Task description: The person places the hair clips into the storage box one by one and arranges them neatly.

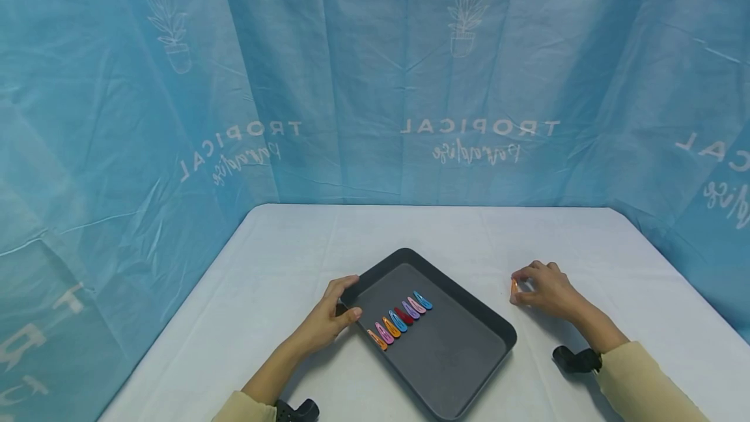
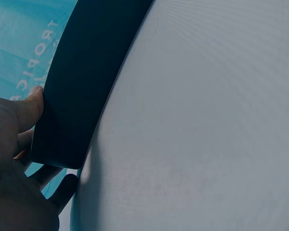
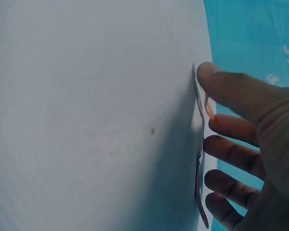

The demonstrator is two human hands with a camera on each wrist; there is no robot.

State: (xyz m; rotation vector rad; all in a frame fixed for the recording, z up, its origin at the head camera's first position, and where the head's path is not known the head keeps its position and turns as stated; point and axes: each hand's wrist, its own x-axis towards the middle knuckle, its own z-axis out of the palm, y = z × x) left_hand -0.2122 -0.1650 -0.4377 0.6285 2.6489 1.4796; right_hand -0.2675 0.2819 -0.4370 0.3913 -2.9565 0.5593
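A dark grey rectangular tray point(image 1: 451, 344) lies turned at an angle on the white table. Inside it, several snap hair clips in orange, pink, blue, red and purple form a slanting row, among them a red hair clip point(image 1: 403, 316). My left hand point(image 1: 328, 318) grips the tray's left corner, thumb at the rim and fingers around the outside. Right of the tray, my right hand point(image 1: 545, 290) pinches an orange hair clip point(image 1: 514, 288) between thumb and forefinger. The right wrist view shows two more thin clips by the fingers, including a dark purplish clip point(image 3: 199, 192), seen edge-on.
A white cloth covers the table point(image 1: 328, 233). Blue printed curtains point(image 1: 375, 83) hang behind it and at both sides. A black wrist camera point(image 1: 577, 360) sits on the right wrist and another black wrist camera point(image 1: 299, 411) on the left.
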